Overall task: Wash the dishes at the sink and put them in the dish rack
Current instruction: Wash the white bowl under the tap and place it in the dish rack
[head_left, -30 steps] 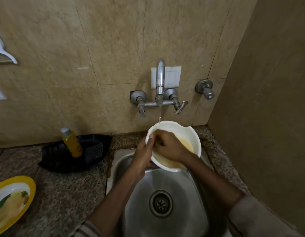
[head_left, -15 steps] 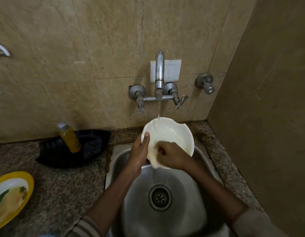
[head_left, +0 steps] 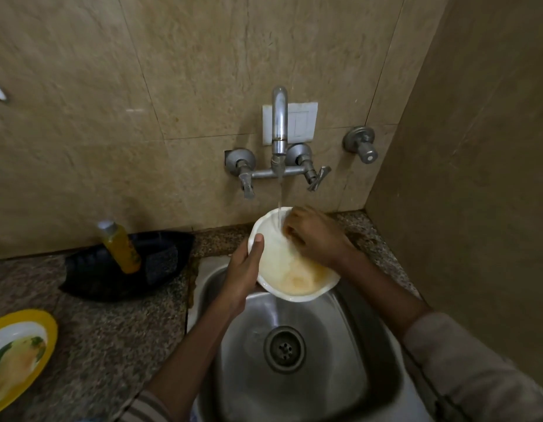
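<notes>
- We hold the round white bowl [head_left: 290, 271] in the air above the back edge of the steel sink [head_left: 340, 379]. It sits straight under the wall tap [head_left: 279, 123] mounted above that sink.
- A thin stream of water [head_left: 280, 199] falls onto the bowl's far inner wall.
- The bowl is tilted, with its mouth up and towards us. Its near rim is the lower one and hangs over the sink's basin. Yellowish residue lies in that low, near part.
- Our left hand [head_left: 244, 269] grips the rim on the sink's left side. The thumb hooks over onto the inner face and the rest goes beneath the bowl, out of sight, so this hand is clamped on it.
- Our right hand [head_left: 316, 237] comes in from the sink's right side. Its fingers [head_left: 290, 228] are bent, with the tips against the far inner wall just beside the stream. We cannot tell whether they pinch a sponge or rub bare.
- The residue lies down the slope and towards us from those right fingers, at the opposite end of the bowl.
- We judge that the next stroke must draw back towards the near rim. The right hand should make it, since the left only holds.
- The rim is wet and held by one hand, so a hard rub could twist it loose.
- Left of the sink, a yellow-rimmed plate [head_left: 20, 354] with food smears lies on the speckled stone bench [head_left: 112, 330]. No dish rack is in view.
</notes>
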